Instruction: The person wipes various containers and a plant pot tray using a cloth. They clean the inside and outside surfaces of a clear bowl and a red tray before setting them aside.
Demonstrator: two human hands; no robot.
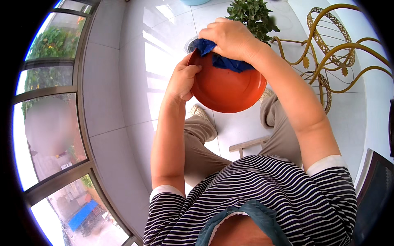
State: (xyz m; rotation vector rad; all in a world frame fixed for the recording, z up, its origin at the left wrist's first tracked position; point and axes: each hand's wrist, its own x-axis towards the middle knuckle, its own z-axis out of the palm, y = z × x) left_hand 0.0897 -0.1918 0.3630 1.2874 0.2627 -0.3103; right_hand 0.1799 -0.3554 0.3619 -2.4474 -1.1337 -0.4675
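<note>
An orange-red flowerpot saucer or shallow basin (229, 92) is held up in front of me, its inside facing my head. My left hand (183, 78) grips the rim at its left, thumb over the inside. A dark blue cloth (232, 63) lies over the far part of the rim and hangs into the dish. My right hand (229, 38) holds the cloth at the far edge; its fingertips are partly hidden behind the cloth and rim.
Beyond my right hand stands a leafy green potted plant (251, 15). A golden metal plant stand (326, 58) is at the right. A small wooden stool (249, 144) stands between my legs. Windows (46, 89) line the left side, and part of a light blue basin (194, 1) shows at the top.
</note>
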